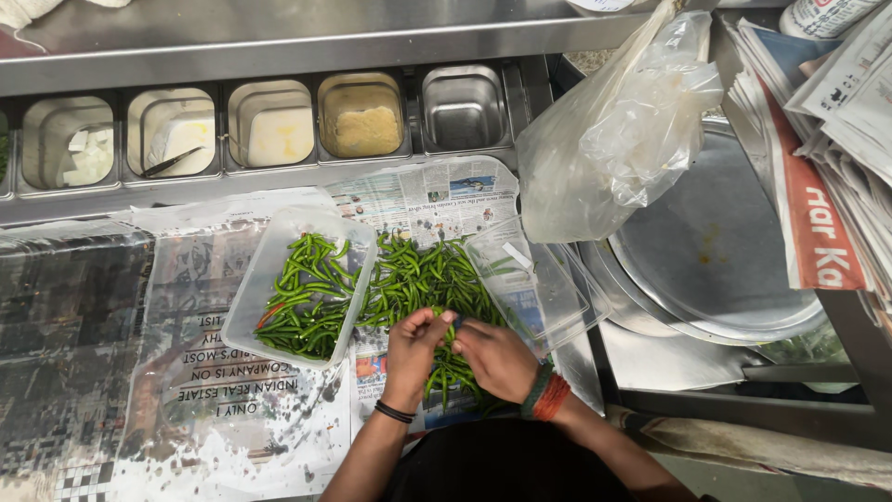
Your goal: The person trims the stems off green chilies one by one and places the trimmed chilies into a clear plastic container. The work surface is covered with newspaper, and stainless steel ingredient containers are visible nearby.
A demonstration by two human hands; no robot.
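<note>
A loose pile of green chillies lies on newspaper spread over the counter. My left hand and my right hand meet over the near end of the pile, both pinching one green chilli between the fingertips. To the left of the pile stands a clear plastic tub holding more green chillies. A clear plastic lid leans on the pile's right side. My left wrist wears a black band, my right wrist red and green threads.
A row of steel inset pans runs along the back, some with white and yellow contents. A crumpled clear plastic bag sits over large round steel trays at right. Stacked newspapers lie at far right. Wet printed paper covers the left.
</note>
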